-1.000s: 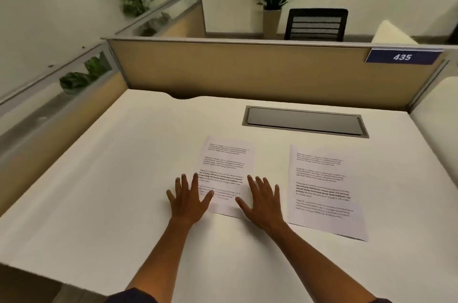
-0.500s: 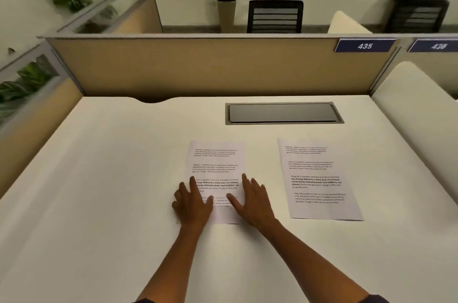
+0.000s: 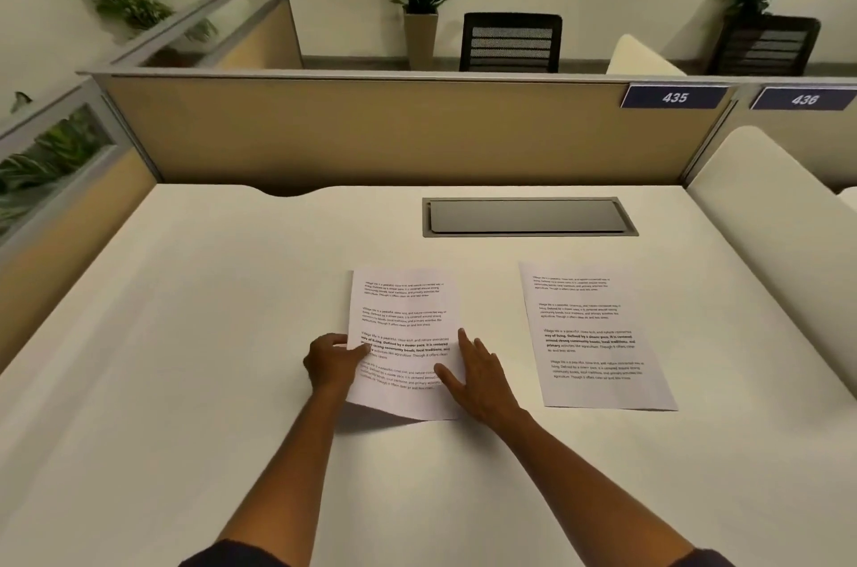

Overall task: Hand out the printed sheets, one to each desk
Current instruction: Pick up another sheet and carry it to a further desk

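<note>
Two printed sheets lie on the white desk (image 3: pixel 185 334). The left sheet (image 3: pixel 403 316) is in my hands, and its near edge is lifted off the desk with a shadow under it. My left hand (image 3: pixel 331 362) pinches its left edge, thumb on top of the text. My right hand (image 3: pixel 477 374) rests on its right edge with straight fingers. The right sheet (image 3: pixel 593 334) lies flat and untouched, a short way to the right of my right hand.
A grey cable hatch (image 3: pixel 528 216) is set into the desk behind the sheets. A tan partition (image 3: pixel 371 130) with number plates 435 (image 3: pixel 674 97) and 436 (image 3: pixel 804 99) closes the back. A second desk (image 3: pixel 765 204) adjoins on the right. Plants and black chairs stand beyond.
My left hand has curled from flat to pinching the left sheet's edge, and the sheet's near edge has risen off the desk. My right hand stays on its right side.
</note>
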`<action>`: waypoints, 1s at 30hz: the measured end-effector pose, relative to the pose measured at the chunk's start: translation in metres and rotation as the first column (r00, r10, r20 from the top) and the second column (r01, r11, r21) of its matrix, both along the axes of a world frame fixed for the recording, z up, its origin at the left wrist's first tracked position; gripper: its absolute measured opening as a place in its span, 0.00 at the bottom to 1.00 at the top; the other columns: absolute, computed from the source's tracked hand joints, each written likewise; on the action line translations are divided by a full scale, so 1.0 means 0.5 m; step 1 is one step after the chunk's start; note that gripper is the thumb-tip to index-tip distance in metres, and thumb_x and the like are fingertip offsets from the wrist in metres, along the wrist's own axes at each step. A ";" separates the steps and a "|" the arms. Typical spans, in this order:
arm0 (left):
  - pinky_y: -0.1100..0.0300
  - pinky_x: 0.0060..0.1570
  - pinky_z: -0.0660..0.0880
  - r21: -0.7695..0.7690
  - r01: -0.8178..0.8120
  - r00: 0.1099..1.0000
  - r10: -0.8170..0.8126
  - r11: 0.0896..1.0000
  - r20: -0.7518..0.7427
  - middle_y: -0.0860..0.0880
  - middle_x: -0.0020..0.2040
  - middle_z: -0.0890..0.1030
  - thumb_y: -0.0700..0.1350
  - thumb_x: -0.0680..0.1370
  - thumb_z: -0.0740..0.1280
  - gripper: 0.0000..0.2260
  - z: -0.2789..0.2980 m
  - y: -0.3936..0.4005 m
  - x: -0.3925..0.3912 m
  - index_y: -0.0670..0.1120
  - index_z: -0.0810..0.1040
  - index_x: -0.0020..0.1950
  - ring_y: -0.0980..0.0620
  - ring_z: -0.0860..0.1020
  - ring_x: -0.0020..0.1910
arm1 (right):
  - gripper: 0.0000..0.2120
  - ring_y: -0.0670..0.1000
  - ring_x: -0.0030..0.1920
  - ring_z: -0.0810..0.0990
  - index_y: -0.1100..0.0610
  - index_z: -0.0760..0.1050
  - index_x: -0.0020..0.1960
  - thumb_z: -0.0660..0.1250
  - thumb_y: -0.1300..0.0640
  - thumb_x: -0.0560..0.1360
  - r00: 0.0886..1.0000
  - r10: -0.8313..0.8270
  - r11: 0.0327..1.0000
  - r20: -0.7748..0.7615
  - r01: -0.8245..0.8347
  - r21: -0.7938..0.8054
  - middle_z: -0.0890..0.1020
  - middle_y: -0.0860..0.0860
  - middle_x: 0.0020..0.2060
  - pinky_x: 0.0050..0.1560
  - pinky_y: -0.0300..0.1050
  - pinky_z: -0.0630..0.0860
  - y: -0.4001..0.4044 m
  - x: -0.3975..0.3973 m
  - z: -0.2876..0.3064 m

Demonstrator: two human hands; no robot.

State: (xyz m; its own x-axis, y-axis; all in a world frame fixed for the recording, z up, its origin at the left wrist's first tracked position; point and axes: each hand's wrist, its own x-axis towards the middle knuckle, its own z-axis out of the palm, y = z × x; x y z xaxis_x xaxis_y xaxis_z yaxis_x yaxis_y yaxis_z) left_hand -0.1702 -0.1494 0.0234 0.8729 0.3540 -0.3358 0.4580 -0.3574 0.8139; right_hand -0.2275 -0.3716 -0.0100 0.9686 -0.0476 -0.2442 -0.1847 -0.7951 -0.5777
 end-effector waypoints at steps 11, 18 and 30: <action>0.51 0.49 0.80 -0.274 0.094 0.990 -0.060 0.957 0.128 0.48 0.41 0.85 0.41 0.74 0.73 0.04 -0.038 -0.034 -0.043 0.48 0.82 0.40 0.45 0.83 0.43 | 0.36 0.55 0.66 0.76 0.57 0.58 0.78 0.67 0.44 0.77 0.853 -0.519 0.741 -0.046 0.477 0.472 0.75 0.55 0.69 0.67 0.47 0.70 -0.091 -0.024 0.063; 0.64 0.31 0.78 -0.426 0.264 0.961 -0.201 0.865 0.188 0.49 0.38 0.87 0.39 0.74 0.73 0.01 0.000 -0.138 -0.114 0.42 0.83 0.44 0.53 0.83 0.34 | 0.15 0.52 0.50 0.84 0.57 0.80 0.58 0.72 0.53 0.74 0.797 -0.599 0.587 -0.077 0.502 0.635 0.86 0.52 0.50 0.57 0.53 0.81 -0.199 -0.119 0.099; 0.58 0.38 0.80 -0.421 0.540 0.841 -0.479 0.729 0.251 0.45 0.40 0.86 0.38 0.74 0.73 0.02 0.052 -0.495 -0.399 0.40 0.83 0.44 0.48 0.83 0.38 | 0.09 0.54 0.42 0.83 0.61 0.79 0.43 0.71 0.55 0.74 0.579 -0.815 0.433 -0.023 0.635 0.639 0.85 0.54 0.41 0.45 0.51 0.81 -0.483 -0.539 0.140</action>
